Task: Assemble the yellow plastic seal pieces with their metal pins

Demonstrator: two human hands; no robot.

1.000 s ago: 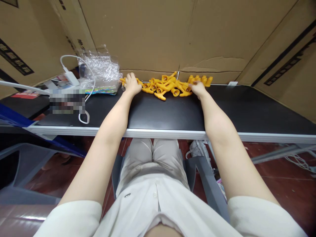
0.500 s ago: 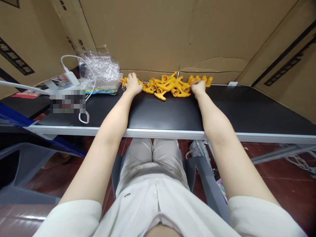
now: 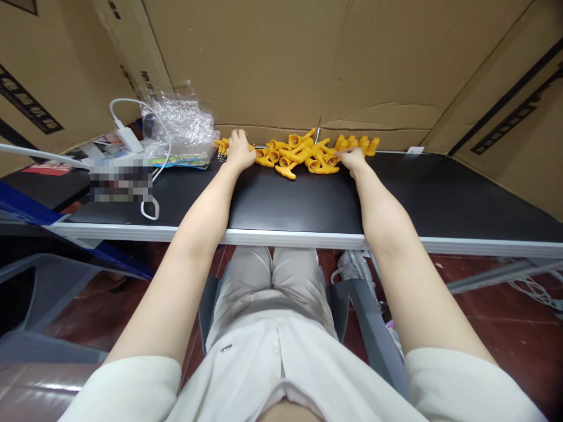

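Observation:
A pile of yellow plastic pieces (image 3: 295, 153) lies at the back of the black tabletop, several with hollow round ends and some with curved, handle-like arms. My left hand (image 3: 240, 151) rests at the pile's left end, its fingers apart and pointing away from me. Left of that hand are smaller yellow parts (image 3: 222, 142) with metal rings below them. On the other side of the pile, my right hand (image 3: 354, 160) touches its right edge, fingers stretched out to the left. Behind it stand several short yellow cylinders (image 3: 364, 143) in rows.
Clear plastic wrap (image 3: 182, 126) lies on colourful packets at the left, near a white cable with a plug (image 3: 128, 138). Cardboard (image 3: 281, 64) walls the back and sides. A pale metal edge (image 3: 294, 239) runs along the table's front.
My right hand's fingers have straightened out towards the pile from a more curled pose. My left hand has barely shifted. The yellow pieces look the same.

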